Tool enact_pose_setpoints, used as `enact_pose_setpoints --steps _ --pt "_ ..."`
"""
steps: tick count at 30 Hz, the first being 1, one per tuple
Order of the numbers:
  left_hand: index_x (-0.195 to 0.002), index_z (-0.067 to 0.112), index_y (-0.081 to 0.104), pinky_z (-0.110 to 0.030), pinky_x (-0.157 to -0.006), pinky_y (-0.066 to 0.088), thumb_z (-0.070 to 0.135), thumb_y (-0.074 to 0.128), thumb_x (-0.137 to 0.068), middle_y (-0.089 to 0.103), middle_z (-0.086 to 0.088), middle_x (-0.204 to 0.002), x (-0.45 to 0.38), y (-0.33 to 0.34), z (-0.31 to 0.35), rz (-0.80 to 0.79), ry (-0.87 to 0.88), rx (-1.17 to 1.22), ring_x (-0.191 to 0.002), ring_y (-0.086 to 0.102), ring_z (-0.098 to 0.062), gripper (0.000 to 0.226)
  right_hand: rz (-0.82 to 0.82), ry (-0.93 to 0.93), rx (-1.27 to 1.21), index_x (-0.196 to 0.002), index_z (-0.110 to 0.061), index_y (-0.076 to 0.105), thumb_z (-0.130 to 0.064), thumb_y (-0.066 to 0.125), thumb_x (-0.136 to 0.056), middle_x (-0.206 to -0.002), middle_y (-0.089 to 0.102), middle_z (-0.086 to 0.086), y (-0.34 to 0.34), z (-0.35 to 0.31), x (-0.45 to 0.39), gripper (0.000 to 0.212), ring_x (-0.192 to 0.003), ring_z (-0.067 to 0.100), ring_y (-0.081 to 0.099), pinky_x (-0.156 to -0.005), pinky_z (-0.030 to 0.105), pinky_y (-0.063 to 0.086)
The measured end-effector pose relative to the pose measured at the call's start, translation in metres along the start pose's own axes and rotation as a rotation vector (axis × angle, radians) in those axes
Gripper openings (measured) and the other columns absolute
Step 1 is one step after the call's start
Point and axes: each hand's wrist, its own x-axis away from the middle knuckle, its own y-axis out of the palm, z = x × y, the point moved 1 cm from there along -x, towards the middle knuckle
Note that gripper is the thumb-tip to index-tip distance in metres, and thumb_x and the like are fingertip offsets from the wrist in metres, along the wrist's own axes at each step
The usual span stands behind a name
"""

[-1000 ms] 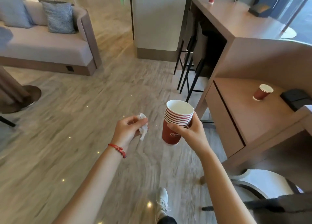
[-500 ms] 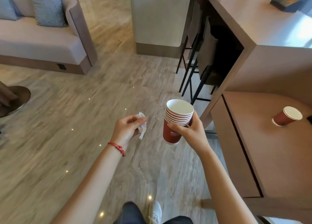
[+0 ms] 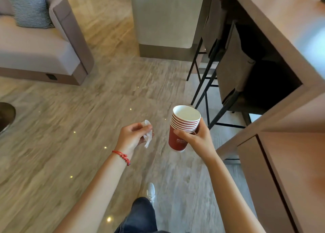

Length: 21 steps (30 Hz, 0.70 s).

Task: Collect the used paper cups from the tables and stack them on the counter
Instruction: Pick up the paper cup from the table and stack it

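I cannot read the white print on the cup stack (image 3: 179,138); it is blurred. The right hand (image 3: 197,138) hides the stack's far side. The sofa (image 3: 44,53) and counter (image 3: 281,30) run off frame. The floor (image 3: 52,153) is motion-blurred.

The cups (image 3: 183,127) are a nested stack of red paper cups with white insides and white rims; several rims show one above another near the top. The outermost cup bears small white lettering, too blurred to read. The stack is upright, tilted slightly, its open mouth upward and apparently empty. It is held in the air above the floor, right of centre, just left of the wooden counter (image 3: 281,27).
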Motion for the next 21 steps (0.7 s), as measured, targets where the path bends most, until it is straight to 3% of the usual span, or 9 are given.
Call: enact_pose_setpoints --steps 2,5,9,14,18,21 --pt "-0.051 0.011 0.057 -0.026 -0.063 0.049 0.004 0.067 -0.08 0.056 -0.005 -0.059 -0.038 0.004 0.017 -0.001 -0.011 0.003 -0.063 0.058 -0.02 0.031 0.007 0.015 0.01 -0.124 -0.024 0.049 -0.022 0.082 -0.065 -0.111 0.064 -0.011 0.006 -0.008 -0.039 0.068 -0.099 -0.003 0.062 -0.073 0.013 0.051" --pt "-0.055 0.008 0.057 -0.023 -0.058 0.05 0.004 0.067 -0.08 0.059 -0.007 -0.064 -0.095 0.012 0.043 -0.021 -0.013 -0.02 -0.065 0.061 -0.02 0.027 0.023 0.021 0.006 -0.121 -0.025 0.05 -0.017 0.082 -0.067 -0.109 0.064 -0.01 0.009 -0.013 -0.095 0.064 -0.097 -0.003 0.062 -0.071 0.013 0.051" --pt "-0.057 0.006 0.056 -0.03 -0.068 0.05 0.004 0.067 -0.08 0.058 -0.012 -0.07 -0.164 0.03 0.063 -0.035 -0.023 -0.018 -0.071 0.061 -0.024 0.025 0.044 0.041 -0.009 -0.121 -0.025 0.05 -0.016 0.082 -0.066 -0.11 0.064 -0.008 0.004 -0.013 -0.162 0.064 -0.097 -0.002 0.062 -0.07 0.012 0.051" --pt "-0.056 0.005 0.055 -0.033 -0.076 0.05 0.004 0.066 -0.081 0.059 0.001 -0.053 -0.253 0.064 0.087 -0.079 -0.018 -0.015 -0.065 0.062 -0.018 0.027 0.049 0.028 -0.029 -0.113 -0.035 0.049 -0.033 0.079 -0.056 -0.109 0.063 -0.012 -0.015 -0.023 -0.254 0.065 -0.097 -0.005 0.061 -0.07 0.011 0.05" --pt "-0.054 0.006 0.053 -0.03 -0.068 0.047 0.003 0.063 -0.082 0.057 0.001 -0.048 -0.325 0.1 0.11 -0.1 0.029 -0.019 -0.051 0.057 -0.013 0.03 0.046 -0.006 -0.033 -0.115 -0.033 0.051 -0.028 0.08 -0.059 -0.107 0.065 -0.012 -0.038 -0.032 -0.336 0.064 -0.098 -0.003 0.062 -0.072 0.014 0.052" --pt "-0.051 0.009 0.055 -0.029 -0.066 0.049 0.005 0.065 -0.082 0.06 0.001 -0.051 -0.374 0.126 0.137 -0.107 0.04 -0.024 -0.055 0.061 -0.013 0.032 0.02 -0.019 -0.029 -0.118 -0.031 0.051 -0.021 0.083 -0.065 -0.109 0.065 -0.011 -0.056 -0.046 -0.396 0.063 -0.098 -0.002 0.062 -0.072 0.013 0.051"
